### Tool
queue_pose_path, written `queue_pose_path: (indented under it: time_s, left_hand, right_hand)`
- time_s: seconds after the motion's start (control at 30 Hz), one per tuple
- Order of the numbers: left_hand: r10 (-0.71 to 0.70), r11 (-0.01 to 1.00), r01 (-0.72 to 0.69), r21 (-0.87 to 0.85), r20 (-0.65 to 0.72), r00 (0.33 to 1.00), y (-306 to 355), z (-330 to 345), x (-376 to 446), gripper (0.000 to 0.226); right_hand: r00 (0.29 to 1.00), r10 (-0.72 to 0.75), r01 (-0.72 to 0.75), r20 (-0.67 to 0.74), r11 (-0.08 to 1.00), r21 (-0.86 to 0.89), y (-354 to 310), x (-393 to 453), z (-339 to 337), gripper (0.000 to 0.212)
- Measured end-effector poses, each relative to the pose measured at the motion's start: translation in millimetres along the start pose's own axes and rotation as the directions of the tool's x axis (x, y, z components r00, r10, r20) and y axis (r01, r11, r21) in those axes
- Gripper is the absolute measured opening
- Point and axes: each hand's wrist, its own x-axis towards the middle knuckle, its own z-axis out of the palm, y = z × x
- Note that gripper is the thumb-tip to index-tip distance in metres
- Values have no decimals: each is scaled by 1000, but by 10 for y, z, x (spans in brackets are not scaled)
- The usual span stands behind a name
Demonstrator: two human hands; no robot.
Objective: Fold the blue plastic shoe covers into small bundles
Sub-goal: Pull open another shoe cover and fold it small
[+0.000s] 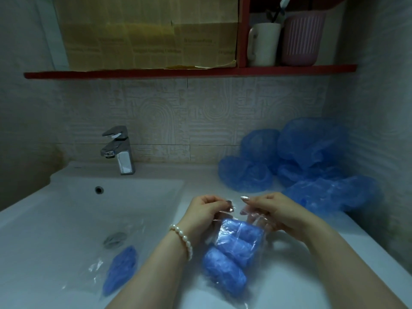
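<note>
A clear plastic bag (263,226) holding several rolled blue shoe-cover bundles (231,248) hangs over the white counter between my hands. My left hand (205,210), with a pearl bracelet on its wrist, pinches the left side of the bag's mouth. On the other side, my right hand (269,210) pinches the bag's top edge. Several loose, unfolded blue shoe covers (296,161) are heaped at the back right against the wall. A second clear bag with a blue bundle (121,269) lies in the sink basin.
The white sink (73,219) fills the left, with a chrome tap (119,150) behind it and a drain plug (114,239). A red shelf (189,72) above holds a white mug (264,44) and a pink cup (301,39). Cardboard leans behind the shelf.
</note>
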Motion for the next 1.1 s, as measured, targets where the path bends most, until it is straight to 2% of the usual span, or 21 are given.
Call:
queue_pose_path:
  time_s: [0.07,0.1,0.2,0.3,0.43,0.57,0.6,0.73,0.8,0.87,1.0,1.1]
  left_hand:
    - [-22,999,20,40,35,999,-10,1,-19,30]
    - [-32,998,30,62,46,998,-13,0,-23,31]
    - [-58,987,50,153,53,997,-8,12,-32,29]
    - [-68,975,61,214,23,997,-7,14,-15,26]
    - [8,956,1,295,-29,1000,-11,46,2,16]
    - [50,962,-23,272,-93,994,-48,66,10,19]
    - [58,959,-30,281,-91,994,-56,69,10,21]
    - [74,976,-57,209,-76,994,-19,53,3,18]
    - [71,982,-55,179,-82,994,5,10,9,17]
    - [70,986,-54,157,-99,993,6,-49,40,21]
    - [89,976,-71,208,-80,993,-35,-58,60,24]
    - [98,952,-82,295,-40,994,-56,-3,20,9]
  right_hand:
    - [999,3,-2,44,1000,-11,13,10,-15,51]
    - [998,3,-1,65,999,-33,19,13,-18,46]
    - [994,3,5,106,997,-78,57,22,-21,13]
    - [995,-19,26,94,997,-77,83,48,-2,11]
    - [995,-79,84,60,992,-93,108,84,74,14]
    - [988,-153,151,25,919,-365,156,179,197,25]
    - [986,-168,164,23,907,-389,155,194,210,27]
    - [966,-259,238,-11,903,-359,110,209,219,23]
    - [964,-265,243,-16,904,-353,117,200,212,14]
    - [965,-261,236,-25,908,-346,140,198,181,14]
    - [971,-240,223,-21,929,-297,162,181,144,11]
    - [972,-234,225,4,931,-287,165,192,180,14]
